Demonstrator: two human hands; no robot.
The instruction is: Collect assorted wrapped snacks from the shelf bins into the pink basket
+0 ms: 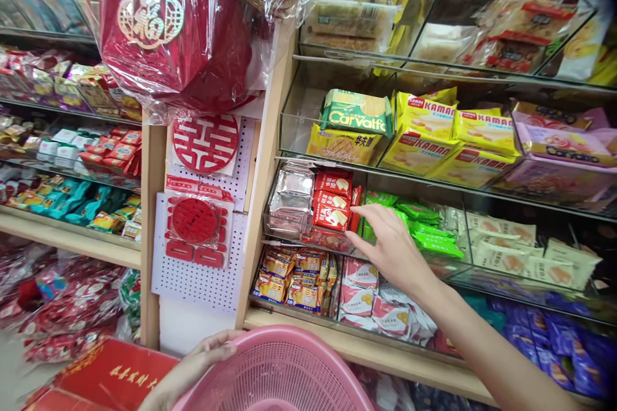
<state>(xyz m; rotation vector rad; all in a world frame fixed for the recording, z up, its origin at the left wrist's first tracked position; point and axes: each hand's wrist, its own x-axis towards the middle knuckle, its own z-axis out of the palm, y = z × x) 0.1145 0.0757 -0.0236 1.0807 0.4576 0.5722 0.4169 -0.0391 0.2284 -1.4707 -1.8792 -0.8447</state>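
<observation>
My left hand (200,359) is closed on the rim of a pink plastic basket (308,350) with slotted sides, low in the view. The visible part of the basket's inside shows no goods. My right hand (388,240) reaches into a shelf bin, thumb and forefinger apart, at the right edge of small red snack packets (332,200). Whether the fingertips touch the packets, I cannot tell. Silver-backed packets (294,189) lie left of the red ones. Green packets (434,231) sit behind my right hand, past a clear divider.
Yellow wafer packs (424,121) fill the shelf above; orange-brown packets (294,279) and white-and-red packets (380,305) fill the one below. A wrapped red bag (164,44) hangs at upper left. A red box (110,372) stands beside my left hand.
</observation>
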